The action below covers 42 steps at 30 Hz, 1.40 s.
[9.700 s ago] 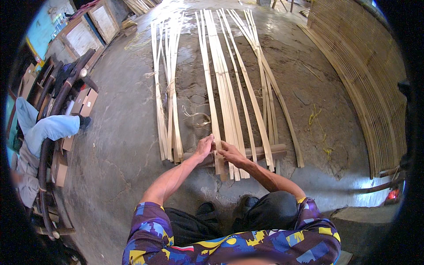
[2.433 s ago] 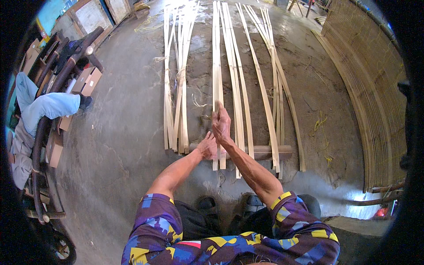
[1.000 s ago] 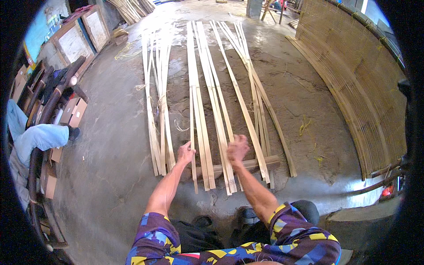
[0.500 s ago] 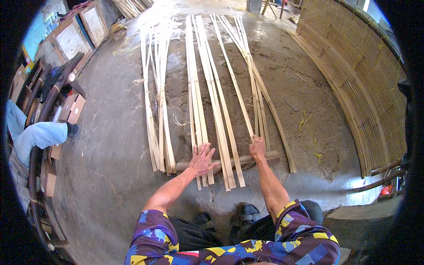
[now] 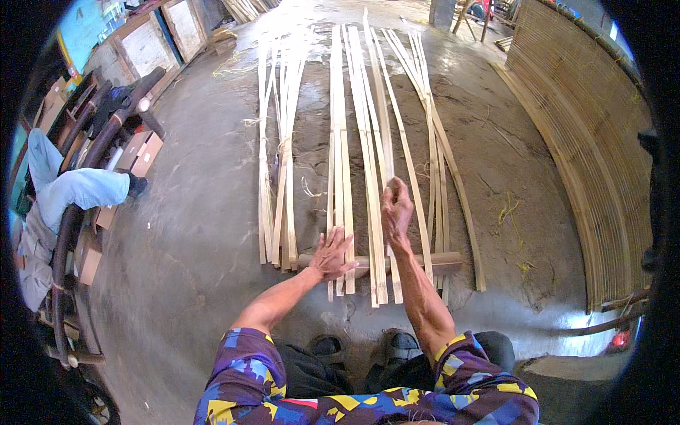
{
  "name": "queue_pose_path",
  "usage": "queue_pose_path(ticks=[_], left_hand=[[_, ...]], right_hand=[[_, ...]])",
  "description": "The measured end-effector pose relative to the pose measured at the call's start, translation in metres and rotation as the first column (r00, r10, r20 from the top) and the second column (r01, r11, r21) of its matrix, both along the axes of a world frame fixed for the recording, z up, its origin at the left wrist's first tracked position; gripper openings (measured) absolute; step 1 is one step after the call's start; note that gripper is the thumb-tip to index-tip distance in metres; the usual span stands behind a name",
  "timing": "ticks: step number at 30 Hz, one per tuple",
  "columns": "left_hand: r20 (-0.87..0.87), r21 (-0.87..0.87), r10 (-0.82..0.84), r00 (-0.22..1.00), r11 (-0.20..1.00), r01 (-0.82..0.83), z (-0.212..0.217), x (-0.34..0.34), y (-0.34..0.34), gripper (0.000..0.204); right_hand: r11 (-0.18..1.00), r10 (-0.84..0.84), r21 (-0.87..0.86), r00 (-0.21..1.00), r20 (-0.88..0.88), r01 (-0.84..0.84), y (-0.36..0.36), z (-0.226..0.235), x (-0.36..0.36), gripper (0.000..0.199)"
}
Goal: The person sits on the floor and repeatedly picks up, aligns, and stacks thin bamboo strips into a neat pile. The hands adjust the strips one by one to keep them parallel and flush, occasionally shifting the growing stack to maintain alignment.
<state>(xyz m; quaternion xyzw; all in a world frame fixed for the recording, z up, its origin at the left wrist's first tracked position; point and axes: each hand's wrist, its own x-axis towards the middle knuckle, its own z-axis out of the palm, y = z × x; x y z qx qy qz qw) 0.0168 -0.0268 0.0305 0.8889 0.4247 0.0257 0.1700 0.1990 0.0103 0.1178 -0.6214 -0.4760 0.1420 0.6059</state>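
- Grey concrete floor (image 5: 191, 212), damp and shiny toward the top of the frame, fills the middle of the picture. Long pale strips lie on it in loose groups, running from the upper centre down toward the wearer's dark sandals (image 5: 402, 347).
- Near their lower ends, the strips cross a short log (image 5: 446, 263) that lies sideways.
- Left hand (image 5: 331, 255), lower centre: palm down, fingers fanned out and gripping nothing. They rest across the near ends of the left-centre strips (image 5: 340, 177), which pass beneath them and show again just below.
- Right hand (image 5: 397, 205), centre and higher up: fingers curled closed around one strip (image 5: 381, 113). From the top of the fist, this strip reaches up to the upper centre, slightly blurred; whether it goes on below the fist, I cannot tell.
- Between the two hands run the middle strips (image 5: 371, 198), just left of the right fingers. Just right of that fist slants a single strip (image 5: 420, 219), apart from the fingers.
- Farther right lie crossing strips (image 5: 462, 184), and left of the left hand lie tied bundles (image 5: 282, 170); neither group touches a hand.
- Right side of the frame: a large slatted mat (image 5: 581, 156), with yellow strings (image 5: 506, 211) on the floor near it.
- Left edge: another person's light blue trousers (image 5: 95, 188), beside cardboard boxes (image 5: 145, 152) and dark poles (image 5: 65, 241).
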Motion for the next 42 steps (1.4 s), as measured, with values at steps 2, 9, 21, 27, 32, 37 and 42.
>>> queue_pose_path(ticks=[2, 9, 21, 27, 32, 37, 42], left_hand=[[0.016, -0.073, 0.006, 1.0, 0.997, -0.004, -0.002, -0.001, 0.001, 0.077], [0.126, -0.044, -0.034, 0.991, 0.998, 0.04, -0.019, -0.006, 0.007, 0.074], [0.516, -0.029, 0.432, 0.74, 0.872, -0.489, -0.029, -0.032, 0.039, 0.048], [0.574, -0.48, 0.629, 0.524, 0.777, -0.407, -0.023, -0.026, 0.046, 0.044], [0.491, -0.591, 0.657, 0.572, 0.734, -0.335, -0.044, -0.016, 0.063, 0.046], [0.51, -0.636, 0.721, 0.47, 0.683, -0.358, -0.048, -0.017, 0.062, 0.038], [0.604, -0.565, 0.66, 0.446, 0.75, -0.344, -0.022, -0.018, 0.054, 0.043]], right_hand=[[0.977, 0.015, -0.208, 0.992, -0.121, -0.041, 0.009, -0.018, -0.014, 0.029], [0.905, 0.183, -0.321, 0.936, -0.302, -0.281, 0.02, -0.088, -0.055, 0.025], [0.832, 0.043, -0.421, 0.799, -0.6, -0.361, -0.027, -0.111, -0.114, 0.035], [0.864, 0.047, -0.428, 0.888, -0.458, -0.267, -0.026, -0.108, -0.124, 0.032], [0.864, 0.219, -0.444, 0.972, -0.09, -0.236, -0.035, -0.099, -0.113, 0.023], [0.855, 0.277, -0.43, 0.957, -0.092, -0.289, -0.049, -0.08, -0.109, 0.021], [0.973, 0.142, -0.181, 0.99, -0.013, -0.142, -0.036, -0.055, -0.109, 0.039]])
